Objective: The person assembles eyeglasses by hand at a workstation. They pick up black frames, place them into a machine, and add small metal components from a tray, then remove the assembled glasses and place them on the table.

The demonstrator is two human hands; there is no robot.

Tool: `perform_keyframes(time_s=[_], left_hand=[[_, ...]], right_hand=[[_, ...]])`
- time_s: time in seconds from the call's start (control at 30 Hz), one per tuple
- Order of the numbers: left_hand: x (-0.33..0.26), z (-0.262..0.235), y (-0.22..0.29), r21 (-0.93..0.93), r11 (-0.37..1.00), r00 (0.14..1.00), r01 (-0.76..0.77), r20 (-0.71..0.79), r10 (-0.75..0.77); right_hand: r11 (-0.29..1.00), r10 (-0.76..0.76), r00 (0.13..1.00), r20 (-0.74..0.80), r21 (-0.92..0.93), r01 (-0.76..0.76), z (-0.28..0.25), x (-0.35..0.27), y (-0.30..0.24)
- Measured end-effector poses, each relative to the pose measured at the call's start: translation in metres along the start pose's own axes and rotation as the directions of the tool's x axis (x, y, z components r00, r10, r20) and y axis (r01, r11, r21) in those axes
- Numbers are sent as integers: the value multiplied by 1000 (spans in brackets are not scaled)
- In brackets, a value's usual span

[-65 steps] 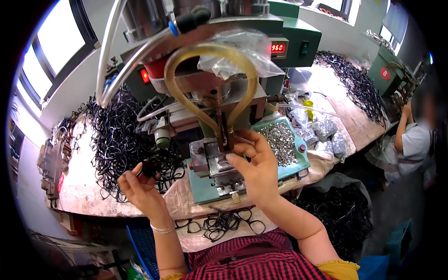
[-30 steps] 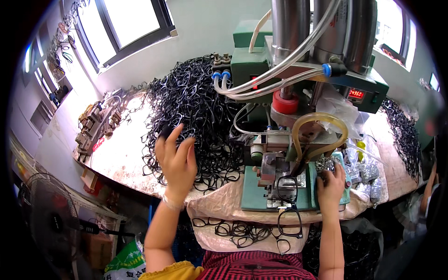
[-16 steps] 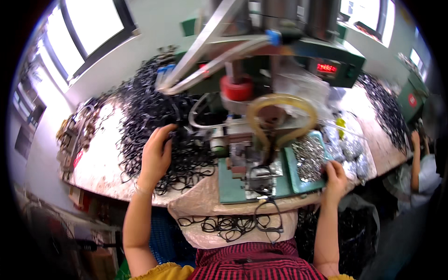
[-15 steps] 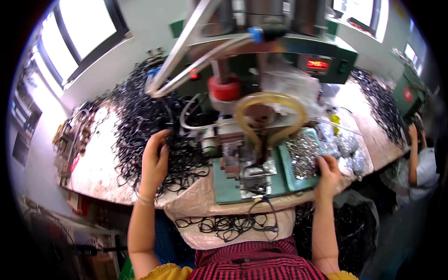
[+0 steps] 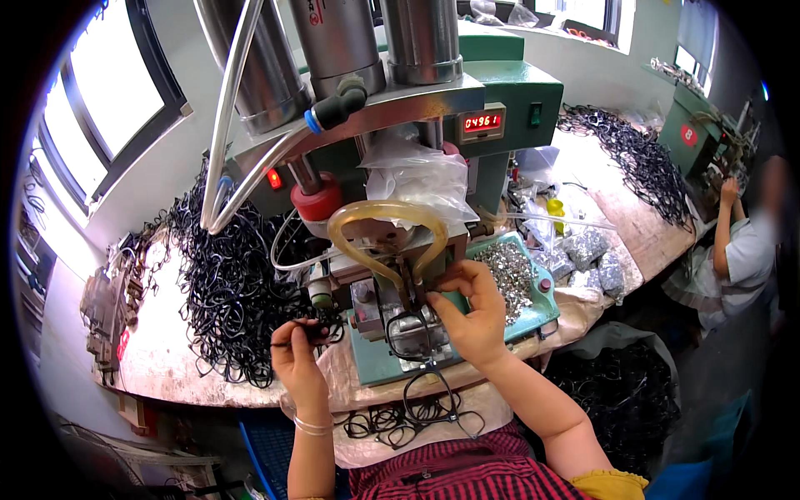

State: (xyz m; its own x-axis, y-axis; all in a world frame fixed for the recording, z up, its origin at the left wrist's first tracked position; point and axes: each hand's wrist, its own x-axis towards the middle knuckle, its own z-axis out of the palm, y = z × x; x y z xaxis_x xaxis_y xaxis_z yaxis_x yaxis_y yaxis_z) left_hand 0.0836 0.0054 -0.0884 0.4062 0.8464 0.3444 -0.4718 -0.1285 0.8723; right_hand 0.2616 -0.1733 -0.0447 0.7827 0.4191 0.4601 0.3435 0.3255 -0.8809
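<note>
My left hand (image 5: 297,364) pinches a black eyeglass frame (image 5: 336,330) beside the large pile of black frames (image 5: 229,292). My right hand (image 5: 477,315) reaches into the green press (image 5: 515,96), fingertips drawn together at its metal work point under the looped amber tube (image 5: 433,218). What those fingers hold, if anything, is too small to make out. Below them another black frame (image 5: 406,321) sits at the metal fixture (image 5: 410,339), and a further frame (image 5: 430,393) hangs at the front edge. Just right of my right hand, a green tray (image 5: 546,310) holds small shiny metal parts (image 5: 505,271).
Metal cylinders (image 5: 337,42) and a red-collared rod (image 5: 317,197) stand over the fixture. Several frames (image 5: 375,425) lie on cloth at my lap. Bagged parts (image 5: 586,247) sit right of the tray. A dark-filled bag (image 5: 612,383) stands below right. Another person (image 5: 746,250) works at far right.
My right hand has moved left from the parts tray to the press's work point. My left hand has drawn down, away from the pile, with a frame. The view has shifted.
</note>
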Motion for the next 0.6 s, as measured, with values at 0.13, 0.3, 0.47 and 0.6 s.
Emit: perform_keyframes(time_s=[0.13, 0.3, 0.47, 0.6], left_hand=[[9, 58, 74, -101, 883, 850, -458, 242, 468], [38, 88, 88, 55, 804, 773, -592, 320, 547], [12, 82, 82, 187, 648, 605, -738, 607, 514], [-3, 88, 58, 93, 551, 379, -829, 818, 432]], right_hand=[[996, 47, 996, 70, 68, -52, 3, -1, -2], [982, 81, 996, 35, 171, -86, 14, -7, -18], [969, 107, 974, 200, -240, -57, -22, -5, -35], [346, -49, 997, 66, -935, 79, -93, -4, 35]])
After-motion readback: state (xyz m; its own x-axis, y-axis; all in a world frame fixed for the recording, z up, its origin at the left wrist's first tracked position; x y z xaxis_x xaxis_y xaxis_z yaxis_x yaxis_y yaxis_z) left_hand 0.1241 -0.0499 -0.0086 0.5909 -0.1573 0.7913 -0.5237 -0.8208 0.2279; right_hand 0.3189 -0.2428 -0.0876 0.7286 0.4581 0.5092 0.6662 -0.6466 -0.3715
